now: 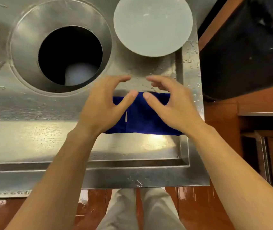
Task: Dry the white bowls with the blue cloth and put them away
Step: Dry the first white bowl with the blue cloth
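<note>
Both hands, left hand (104, 105) and right hand (170, 103), open, empty, hovering over blue cloth (142, 117) near tabletop (33, 138) right edge, probably grabbing it. White bowl (152, 25) waits behind, far right corner.

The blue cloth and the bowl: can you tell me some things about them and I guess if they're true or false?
1. The blue cloth lies flat on the steel counter. True.
2. The left hand is holding the white bowl. False: the bowl sits alone on the counter, beyond both hands.
3. Both hands are open, with the right hand beside the left above the cloth. True.
4. The white bowl is to the left of the round hole. False: it is to the right of it.
5. The counter near the bowl has water drops on it. True.
</note>
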